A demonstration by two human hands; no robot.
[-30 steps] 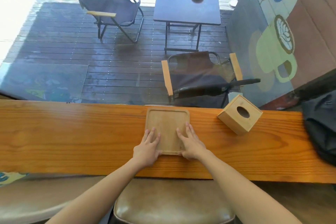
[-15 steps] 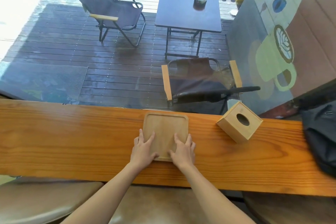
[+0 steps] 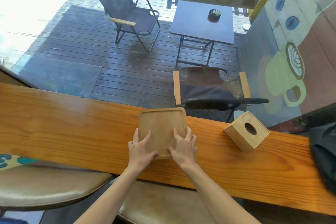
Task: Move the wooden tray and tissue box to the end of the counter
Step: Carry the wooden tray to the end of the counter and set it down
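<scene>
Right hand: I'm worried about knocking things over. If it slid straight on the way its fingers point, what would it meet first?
The right hand points up over the wooden tray, so probably the tray's far rim. The tissue box sits off to the right.

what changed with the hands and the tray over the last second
The left hand and right hand went from lying flat on the wooden tray to curling around its near corners, taking hold. The tray remains on the counter, and the tissue box remains to its right, untouched.
</scene>
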